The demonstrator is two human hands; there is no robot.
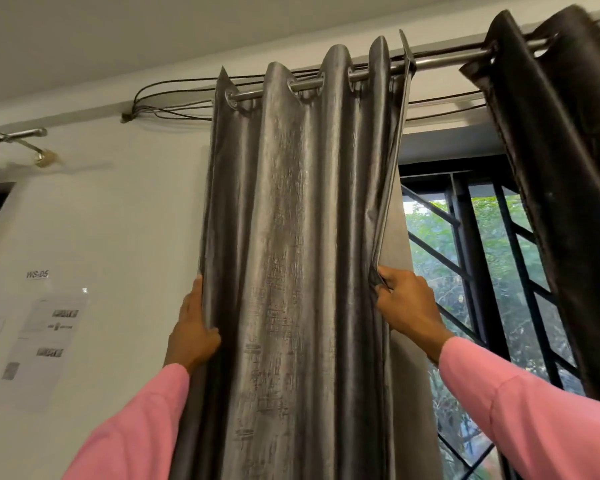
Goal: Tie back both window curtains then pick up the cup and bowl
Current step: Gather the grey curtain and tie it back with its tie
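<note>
One grey curtain [291, 237] gripped: left hand [193, 329], right hand [406, 306].

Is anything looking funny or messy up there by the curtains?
Yes. The right edge of the grey curtain pokes up above the rod instead of hanging folded, and loose dark wires sag along the wall behind it.

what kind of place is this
Likely a room in a home or flat, perhaps set up as a workstation: a grey curtain on a metal rod, a barred window onto trees, and printed sheets under a WS-05 label on the wall.
</note>
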